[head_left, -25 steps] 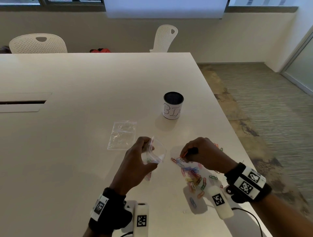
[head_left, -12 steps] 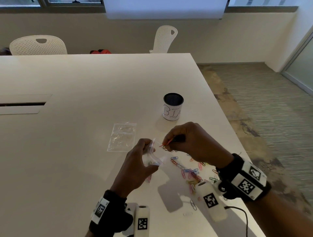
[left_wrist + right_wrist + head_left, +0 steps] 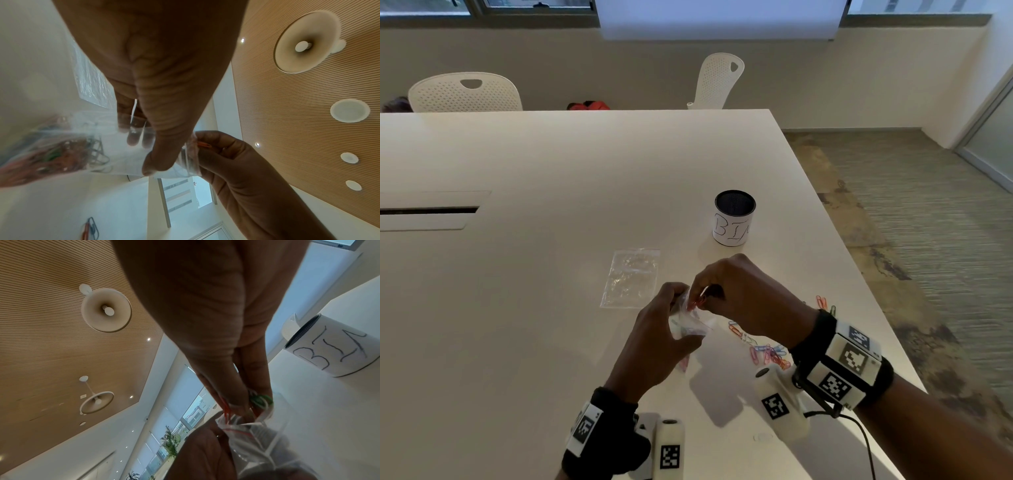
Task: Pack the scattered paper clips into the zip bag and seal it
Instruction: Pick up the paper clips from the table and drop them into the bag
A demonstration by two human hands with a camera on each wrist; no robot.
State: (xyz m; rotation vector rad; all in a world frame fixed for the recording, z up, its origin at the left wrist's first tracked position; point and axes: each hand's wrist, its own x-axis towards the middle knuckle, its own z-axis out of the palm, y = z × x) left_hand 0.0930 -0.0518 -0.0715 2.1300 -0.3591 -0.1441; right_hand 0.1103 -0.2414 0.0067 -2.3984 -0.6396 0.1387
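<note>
Clips (image 3: pixel 261 400): a few pinched; two zip bags (image 3: pixel 690 322) visible.

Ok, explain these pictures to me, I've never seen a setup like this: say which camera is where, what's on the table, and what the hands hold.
No machine here: a person wears cameras on the head and on both wrists. The head view looks down at the white table. The two wrist views look along each hand. The left hand holds a clear zip bag open, with paper clips already inside. The right hand pinches a few paper clips at the bag's mouth. On the table lie loose coloured paper clips, a spare clear bag and a cup marked BIN.
</note>
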